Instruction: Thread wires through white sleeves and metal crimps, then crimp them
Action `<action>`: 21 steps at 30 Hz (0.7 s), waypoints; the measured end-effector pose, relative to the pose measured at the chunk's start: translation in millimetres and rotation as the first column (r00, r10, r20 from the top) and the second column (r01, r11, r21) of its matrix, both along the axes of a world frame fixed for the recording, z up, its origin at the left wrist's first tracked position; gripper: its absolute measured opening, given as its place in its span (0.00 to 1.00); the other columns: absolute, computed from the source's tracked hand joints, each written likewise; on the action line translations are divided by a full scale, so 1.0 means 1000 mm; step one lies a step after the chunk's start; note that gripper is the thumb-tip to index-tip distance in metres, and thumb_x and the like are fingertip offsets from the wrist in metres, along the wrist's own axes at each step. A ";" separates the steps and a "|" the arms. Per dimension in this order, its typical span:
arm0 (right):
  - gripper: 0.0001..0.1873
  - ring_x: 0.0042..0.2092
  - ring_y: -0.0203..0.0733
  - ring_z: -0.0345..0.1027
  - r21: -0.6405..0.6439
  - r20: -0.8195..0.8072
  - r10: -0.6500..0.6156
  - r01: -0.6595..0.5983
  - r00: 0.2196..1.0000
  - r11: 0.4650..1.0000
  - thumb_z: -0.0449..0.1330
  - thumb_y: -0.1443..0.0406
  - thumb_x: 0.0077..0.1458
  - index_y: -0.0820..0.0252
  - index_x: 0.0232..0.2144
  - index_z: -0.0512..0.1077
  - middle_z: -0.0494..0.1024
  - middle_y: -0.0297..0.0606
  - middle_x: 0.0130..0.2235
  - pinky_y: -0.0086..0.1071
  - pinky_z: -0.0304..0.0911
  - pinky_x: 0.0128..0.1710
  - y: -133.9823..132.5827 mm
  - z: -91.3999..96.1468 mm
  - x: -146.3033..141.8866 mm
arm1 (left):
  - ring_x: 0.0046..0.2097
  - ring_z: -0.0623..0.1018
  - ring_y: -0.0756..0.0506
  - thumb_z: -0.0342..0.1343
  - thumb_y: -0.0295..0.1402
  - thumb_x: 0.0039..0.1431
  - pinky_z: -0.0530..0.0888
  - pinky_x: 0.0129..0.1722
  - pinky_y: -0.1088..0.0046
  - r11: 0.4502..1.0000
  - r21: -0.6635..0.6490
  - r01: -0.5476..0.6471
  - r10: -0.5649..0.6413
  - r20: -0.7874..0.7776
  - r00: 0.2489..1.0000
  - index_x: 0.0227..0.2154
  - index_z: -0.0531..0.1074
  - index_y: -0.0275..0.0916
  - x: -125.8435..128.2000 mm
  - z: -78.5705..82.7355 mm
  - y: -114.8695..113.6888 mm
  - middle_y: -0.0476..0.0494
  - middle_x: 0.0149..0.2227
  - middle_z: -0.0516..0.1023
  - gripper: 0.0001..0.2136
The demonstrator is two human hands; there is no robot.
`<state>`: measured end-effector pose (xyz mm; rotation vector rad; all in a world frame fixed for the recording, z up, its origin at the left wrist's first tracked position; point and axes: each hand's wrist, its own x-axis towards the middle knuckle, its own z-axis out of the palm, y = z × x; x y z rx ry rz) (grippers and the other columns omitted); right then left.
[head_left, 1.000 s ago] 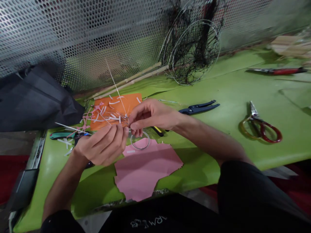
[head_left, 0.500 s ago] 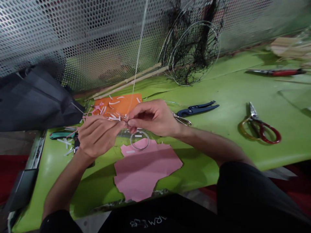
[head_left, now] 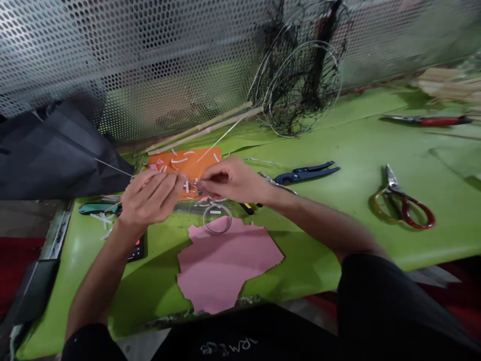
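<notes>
Fine pale strands [head_left: 192, 186] cross in a small tangle just above the lower edge of an orange paper sheet [head_left: 210, 163], near the middle of the view, with one long strand running out toward 9 o'clock and another toward 2 o'clock. Both hands pinch them. The left hand [head_left: 152, 196] has its fingertips curled and pressed together on the strands, and the right hand [head_left: 233, 180] nips them between thumb and forefinger, the two hands almost touching. White paper slivers [head_left: 178, 160] lie scattered on the orange sheet. Just below the hands, a thin wire ring [head_left: 217, 218] lies at the top edge of a torn pink paper sheet [head_left: 225, 271] on the green surface [head_left: 319, 240]. Toward 3 o'clock from the hands are navy-handled pliers [head_left: 306, 174], and farther out red-handled scissors [head_left: 404, 213]. A green-handled tool [head_left: 98, 208] lies just beside the left hand at 9 o'clock. At 1 o'clock, wire hoops [head_left: 340, 82] tangled with black netting [head_left: 313, 85] stand against a perforated metal sheet [head_left: 112, 50], with two bamboo sticks [head_left: 203, 129] nearby.
</notes>
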<state>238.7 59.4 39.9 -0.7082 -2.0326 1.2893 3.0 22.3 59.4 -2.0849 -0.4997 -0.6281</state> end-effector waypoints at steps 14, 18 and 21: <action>0.11 0.36 0.41 0.71 0.669 0.635 -0.366 -0.248 0.680 0.700 0.55 0.73 0.65 0.64 0.42 0.78 0.80 0.43 0.40 0.35 0.50 0.30 -0.016 0.017 0.007 | 0.38 0.82 0.44 0.56 0.25 0.65 0.79 0.44 0.67 0.996 -0.041 0.079 -0.088 -0.315 0.945 0.42 0.80 0.25 0.022 -0.016 -0.006 0.33 0.38 0.85 0.09; 0.11 0.36 0.41 0.71 0.707 0.641 -0.400 -0.300 0.656 0.640 0.54 0.76 0.65 0.65 0.40 0.78 0.80 0.45 0.40 0.36 0.49 0.29 -0.017 0.016 0.003 | 0.39 0.82 0.44 0.57 0.23 0.64 0.78 0.45 0.66 0.986 -0.145 0.086 -0.119 -0.233 0.965 0.43 0.80 0.29 0.021 -0.017 -0.006 0.36 0.37 0.85 0.09; 0.11 0.35 0.41 0.71 0.735 0.625 -0.421 -0.312 0.658 0.603 0.54 0.75 0.65 0.65 0.38 0.77 0.80 0.44 0.39 0.36 0.48 0.28 -0.018 0.013 0.000 | 0.37 0.82 0.44 0.56 0.24 0.65 0.79 0.44 0.66 0.993 -0.088 0.082 -0.102 -0.253 0.962 0.40 0.80 0.31 0.022 -0.017 -0.006 0.38 0.35 0.85 0.08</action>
